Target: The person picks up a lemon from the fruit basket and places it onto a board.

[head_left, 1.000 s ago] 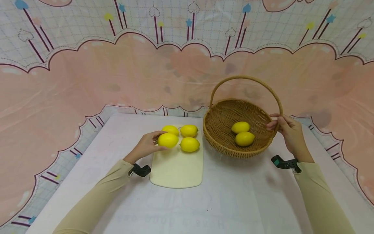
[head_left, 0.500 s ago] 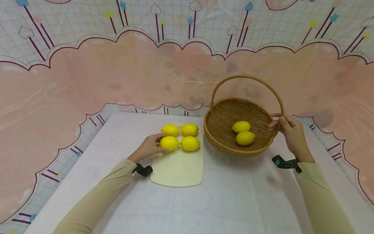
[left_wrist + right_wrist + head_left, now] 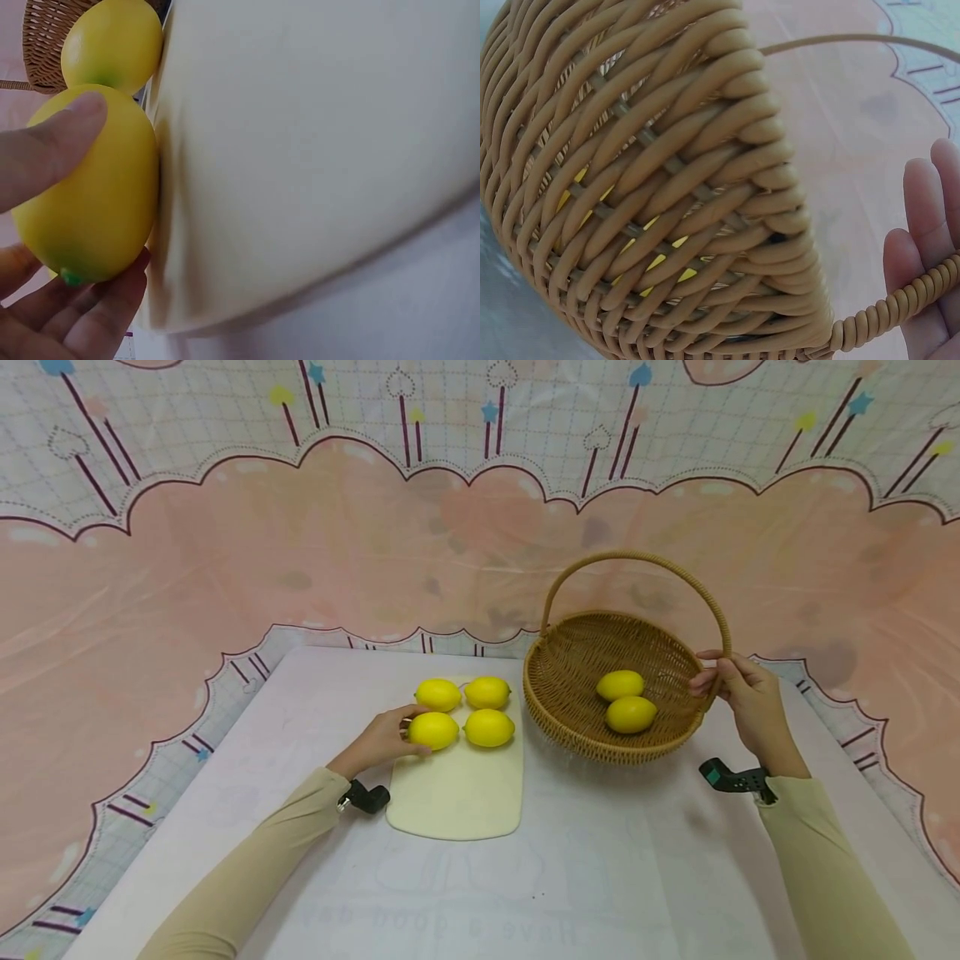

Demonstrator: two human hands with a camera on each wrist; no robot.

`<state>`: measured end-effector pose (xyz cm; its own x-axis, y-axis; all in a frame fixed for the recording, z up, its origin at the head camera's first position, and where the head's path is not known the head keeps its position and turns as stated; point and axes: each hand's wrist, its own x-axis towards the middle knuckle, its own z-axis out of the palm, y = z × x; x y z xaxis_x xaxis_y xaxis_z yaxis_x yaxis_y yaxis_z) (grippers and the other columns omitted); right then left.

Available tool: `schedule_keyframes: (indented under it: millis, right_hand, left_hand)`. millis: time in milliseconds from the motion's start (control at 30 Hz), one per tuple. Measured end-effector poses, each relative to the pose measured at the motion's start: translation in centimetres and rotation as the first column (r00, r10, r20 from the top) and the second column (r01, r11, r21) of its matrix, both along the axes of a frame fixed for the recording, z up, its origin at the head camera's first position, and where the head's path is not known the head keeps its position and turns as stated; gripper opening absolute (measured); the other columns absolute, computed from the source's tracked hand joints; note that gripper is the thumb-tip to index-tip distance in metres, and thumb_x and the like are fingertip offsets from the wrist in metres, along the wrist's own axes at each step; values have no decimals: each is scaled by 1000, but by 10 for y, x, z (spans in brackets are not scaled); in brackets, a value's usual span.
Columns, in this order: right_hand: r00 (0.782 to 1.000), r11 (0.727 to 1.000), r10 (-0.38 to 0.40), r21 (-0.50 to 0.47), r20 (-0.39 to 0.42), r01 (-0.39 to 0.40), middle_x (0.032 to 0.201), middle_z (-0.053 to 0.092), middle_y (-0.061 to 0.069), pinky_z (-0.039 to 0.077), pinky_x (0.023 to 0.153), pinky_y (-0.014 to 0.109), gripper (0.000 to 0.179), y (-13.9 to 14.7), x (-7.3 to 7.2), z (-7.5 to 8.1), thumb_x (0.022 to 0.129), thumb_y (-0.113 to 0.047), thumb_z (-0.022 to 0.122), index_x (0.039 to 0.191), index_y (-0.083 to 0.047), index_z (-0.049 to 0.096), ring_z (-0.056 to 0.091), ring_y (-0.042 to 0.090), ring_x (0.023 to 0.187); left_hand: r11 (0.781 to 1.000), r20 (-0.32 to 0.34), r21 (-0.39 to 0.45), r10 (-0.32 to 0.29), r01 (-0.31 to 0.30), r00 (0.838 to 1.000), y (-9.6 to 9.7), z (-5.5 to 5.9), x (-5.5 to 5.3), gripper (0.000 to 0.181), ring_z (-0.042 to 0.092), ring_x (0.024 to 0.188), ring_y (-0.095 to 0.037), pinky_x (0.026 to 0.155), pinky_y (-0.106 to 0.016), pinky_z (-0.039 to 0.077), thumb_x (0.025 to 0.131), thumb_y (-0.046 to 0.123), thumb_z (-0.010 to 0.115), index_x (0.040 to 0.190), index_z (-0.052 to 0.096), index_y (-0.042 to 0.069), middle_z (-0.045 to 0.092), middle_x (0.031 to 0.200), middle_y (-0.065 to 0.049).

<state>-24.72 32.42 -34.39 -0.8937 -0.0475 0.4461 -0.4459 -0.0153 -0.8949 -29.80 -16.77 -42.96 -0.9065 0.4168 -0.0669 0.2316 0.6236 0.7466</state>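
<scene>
My left hand (image 3: 377, 742) holds a yellow lemon (image 3: 437, 732) at the front left of a cream cutting board (image 3: 457, 797). In the left wrist view the thumb (image 3: 64, 139) lies on one side of that lemon and the fingers curl under the other; the lemon appears to touch the board. Beside it sits another lemon (image 3: 489, 728), with two more behind on the board. On the right, my right hand (image 3: 756, 706) grips the lower end of the handle (image 3: 637, 557) of a wicker basket (image 3: 558, 727), which tilts toward me. Two lemons (image 3: 630, 715) lie inside.
A white cloth (image 3: 420, 902) covers the table under the board and basket. Behind rises a pink patterned backdrop (image 3: 337, 560). Each wrist wears a black camera mount (image 3: 365, 796).
My left hand has lowered its lemon slightly, from above the board down to the front-left spot beside the other lemons. The right hand and basket have stayed in place.
</scene>
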Motion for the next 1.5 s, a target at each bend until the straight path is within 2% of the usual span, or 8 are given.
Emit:
schedule_keyframes:
  millis: [233,733,1033,1500]
  right_hand:
    - [1000,1000,-5,-2,1,5,80,72,-1,54,73,16,31,0,0,-1,98,-15,44,116,6,58,67,8,75]
    - [1000,1000,-6,6,-7,6,80,72,-2,54,73,15,29,0,-1,0,98,-15,43,115,2,60,67,8,75]
    - [1000,1000,-13,13,2,13,80,72,-2,54,74,15,26,0,-1,0,98,-16,43,112,-5,63,67,8,75]
    - [1000,1000,-20,24,1,20,80,72,-3,54,74,14,27,-1,0,1,98,-16,43,112,-5,63,67,7,74]
  left_hand:
    - [999,-34,-38,-16,15,999,-1,0,0,74,53,118,-40,97,-46,48,76,27,79,136,45,3,50,135,-23]
    - [1000,-50,-19,13,-14,999,-1,-2,0,70,54,118,-38,97,-46,49,77,20,78,135,45,2,51,135,-21]
    - [1000,-94,-15,14,-16,995,0,0,1,68,55,116,-38,96,-44,50,76,18,79,134,47,1,52,133,-20]
    - [1000,-98,-8,23,-24,995,3,-1,-1,66,56,114,-37,94,-42,51,76,19,79,131,50,1,54,131,-19]
